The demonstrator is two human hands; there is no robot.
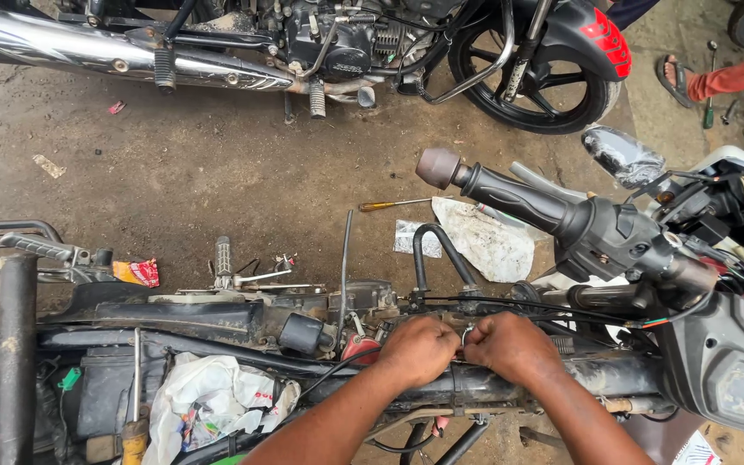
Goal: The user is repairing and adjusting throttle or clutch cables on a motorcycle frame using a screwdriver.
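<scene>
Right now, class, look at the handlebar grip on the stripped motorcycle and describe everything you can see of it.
The handlebar grip is a dark, ribbed, rubber-looking sleeve, ending in a rounded brownish bar-end cap at its upper-left tip. It slants down to the right into a black switch housing. A silver lever runs alongside it. It hangs above a dirty white cloth on the ground. Nothing grips it: the left hand and right hand are lower, on the frame.

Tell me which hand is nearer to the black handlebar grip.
The right hand. It sits on the stripped frame just below the black handlebar grip. The left hand works beside it, touching it, but further left and so farther from the grip.
</scene>
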